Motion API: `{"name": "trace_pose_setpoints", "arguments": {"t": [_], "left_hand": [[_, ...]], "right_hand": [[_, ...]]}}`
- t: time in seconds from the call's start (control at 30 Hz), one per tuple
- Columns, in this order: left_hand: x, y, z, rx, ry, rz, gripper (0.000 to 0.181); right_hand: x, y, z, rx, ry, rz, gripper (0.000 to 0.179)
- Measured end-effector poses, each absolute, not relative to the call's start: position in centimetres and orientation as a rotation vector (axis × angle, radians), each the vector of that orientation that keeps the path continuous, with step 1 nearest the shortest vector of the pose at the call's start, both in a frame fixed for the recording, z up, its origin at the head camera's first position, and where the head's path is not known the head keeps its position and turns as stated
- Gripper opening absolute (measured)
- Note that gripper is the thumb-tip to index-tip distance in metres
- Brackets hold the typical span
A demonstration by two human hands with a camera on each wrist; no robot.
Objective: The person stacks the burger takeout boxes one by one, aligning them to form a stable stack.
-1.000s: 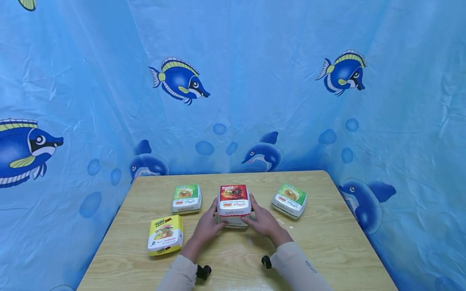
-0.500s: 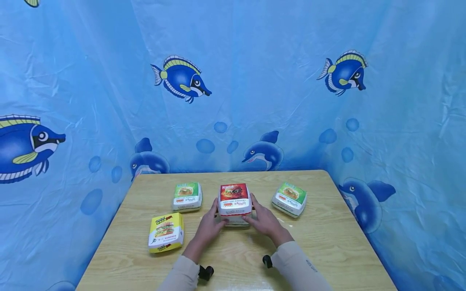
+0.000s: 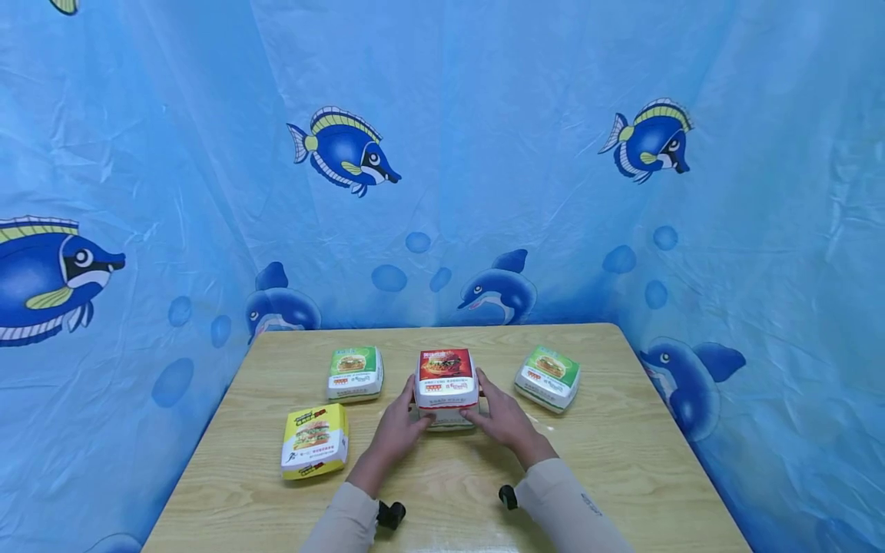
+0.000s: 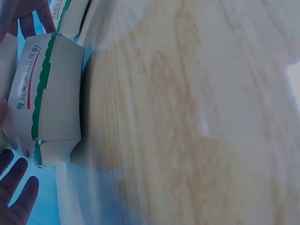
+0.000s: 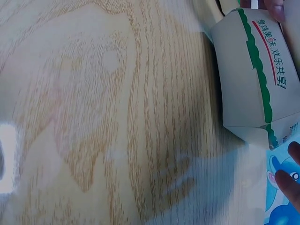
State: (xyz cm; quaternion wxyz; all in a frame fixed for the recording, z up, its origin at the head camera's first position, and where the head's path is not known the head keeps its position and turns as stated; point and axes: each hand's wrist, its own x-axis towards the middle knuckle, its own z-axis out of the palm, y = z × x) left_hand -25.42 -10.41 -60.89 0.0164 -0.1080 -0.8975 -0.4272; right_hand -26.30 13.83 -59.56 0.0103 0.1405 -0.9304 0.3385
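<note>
A red-topped burger box [image 3: 445, 378] rests over a white burger box [image 4: 58, 89] with a green scalloped edge, which sits on the table. My left hand [image 3: 399, 424] holds the red box at its left side, thumb in front and fingers along the side. From the right, my right hand [image 3: 506, 418] grips it the same way. Both thumbs come down near the seam between the two boxes. In the left wrist view several fingers are spread beside the stack. The right wrist view shows the lower box [image 5: 251, 77] closely, while the upper one is mostly cut off.
Behind the left hand stands a green burger box [image 3: 356, 374], with a yellow burger box [image 3: 315, 443] nearer on the left. Another green burger box [image 3: 549, 378] sits angled at the right. The wooden table [image 3: 622, 476] meets a blue fish-print curtain [image 3: 442, 153] at the back.
Both hands keep their hold on the red box and barely move. The lower box has shifted slightly right beneath it. The camera view has drifted a little.
</note>
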Motion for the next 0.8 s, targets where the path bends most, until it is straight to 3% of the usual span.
{"name": "trace_pose_setpoints", "arguments": {"t": [0.37, 0.8], "left_hand": [[-25.6, -9.4, -60.7, -0.388, -2.787, -1.316, 0.097], [-25.3, -10.8, -61.1, -0.298, -2.766, -1.451, 0.118]], "right_hand": [[-26.3, 15.1, -59.8, 0.414, -2.936, 1.034, 0.102], [-25.6, 16.1, -59.5, 0.326, -2.936, 1.076, 0.104]]}}
